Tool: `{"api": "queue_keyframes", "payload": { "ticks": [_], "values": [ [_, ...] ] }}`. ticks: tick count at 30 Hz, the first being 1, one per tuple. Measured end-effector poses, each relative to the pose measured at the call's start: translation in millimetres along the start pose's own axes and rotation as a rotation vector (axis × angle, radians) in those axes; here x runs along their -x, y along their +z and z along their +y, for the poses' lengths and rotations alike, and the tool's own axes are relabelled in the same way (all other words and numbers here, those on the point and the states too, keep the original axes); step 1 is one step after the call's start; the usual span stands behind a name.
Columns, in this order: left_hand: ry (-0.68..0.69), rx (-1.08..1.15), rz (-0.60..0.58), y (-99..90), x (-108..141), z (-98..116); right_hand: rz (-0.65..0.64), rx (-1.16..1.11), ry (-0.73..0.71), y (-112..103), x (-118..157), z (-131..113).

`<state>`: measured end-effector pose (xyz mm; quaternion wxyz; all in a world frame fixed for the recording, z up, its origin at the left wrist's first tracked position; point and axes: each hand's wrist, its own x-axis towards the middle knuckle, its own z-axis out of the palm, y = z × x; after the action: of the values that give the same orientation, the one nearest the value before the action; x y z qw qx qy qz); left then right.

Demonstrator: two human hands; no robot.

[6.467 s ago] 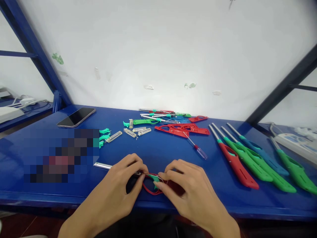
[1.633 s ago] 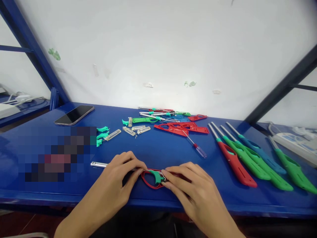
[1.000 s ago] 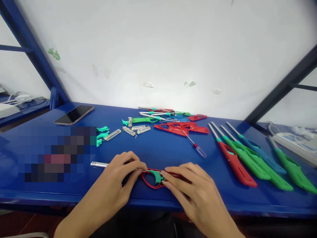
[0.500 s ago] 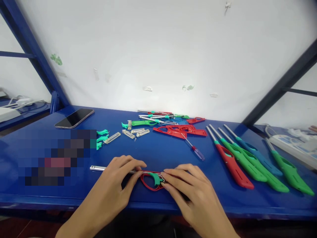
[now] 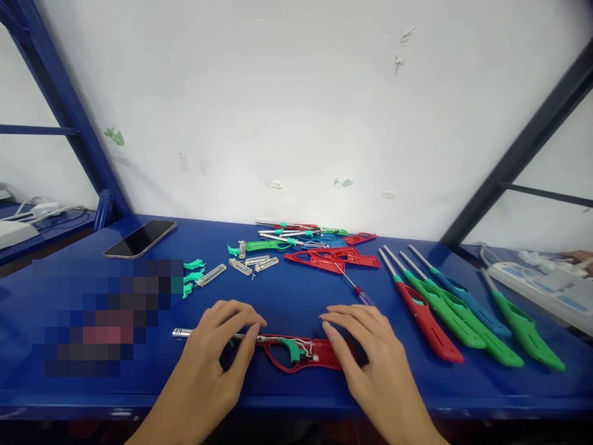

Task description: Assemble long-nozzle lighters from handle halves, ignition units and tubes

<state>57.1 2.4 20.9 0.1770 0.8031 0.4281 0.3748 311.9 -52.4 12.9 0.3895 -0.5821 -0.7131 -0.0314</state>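
Note:
A red lighter half-shell [image 5: 327, 354] lies flat near the table's front edge, its inner side up. In it sit a green trigger [image 5: 293, 350], thin white wires and a small dark part. A metal tube [image 5: 182, 333] runs out to the left, under my left hand [image 5: 222, 340]. That hand's thumb and fingers are pressed round the tube near where it meets the shell. My right hand [image 5: 365, 340] is arched over the shell's right end, thumb and fingers apart, with nothing held between them.
Loose shells and tubes [image 5: 319, 238], clear tanks [image 5: 257, 261] and green triggers [image 5: 192, 278] lie behind. A screwdriver [image 5: 364, 295] is beyond my right hand. Assembled lighters [image 5: 428, 321] lie right, a phone [image 5: 141, 239] back left. A blurred patch covers the left.
My right hand has let go of the wires and trigger area and shifted right, its fingers spreading. More of the red shell now shows. The camera view has tilted slightly upward.

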Motion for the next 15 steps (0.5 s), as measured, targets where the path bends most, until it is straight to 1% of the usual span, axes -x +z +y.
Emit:
{"api": "queue_keyframes", "payload": {
  "ticks": [2,3,5,6,9,11,13,15],
  "values": [
    [0.0,0.014,0.039,-0.7,0,0,-0.061,0.106,0.001,-5,-17,5],
    [-0.005,0.017,0.056,-0.9,0,-1,-0.118,0.212,-0.023,-8,-30,7],
    [-0.019,0.02,0.081,-1.1,0,-2,-0.293,0.508,-0.088,-8,-61,11],
    [-0.026,0.021,0.092,-1.0,0,-3,-0.326,0.569,-0.102,-6,-79,14],
    [-0.032,0.02,0.13,0.5,-1,-6,-0.41,0.671,-0.149,10,-126,24],
    [-0.03,0.024,0.16,2.2,-1,-7,-0.45,0.69,-0.199,23,-147,31],
    [-0.033,0.028,0.183,3.6,-1,-8,-0.446,0.67,-0.233,33,-156,38],
    [-0.033,0.026,0.191,4.0,0,-7,-0.403,0.618,-0.237,37,-157,44]
  ]
}}
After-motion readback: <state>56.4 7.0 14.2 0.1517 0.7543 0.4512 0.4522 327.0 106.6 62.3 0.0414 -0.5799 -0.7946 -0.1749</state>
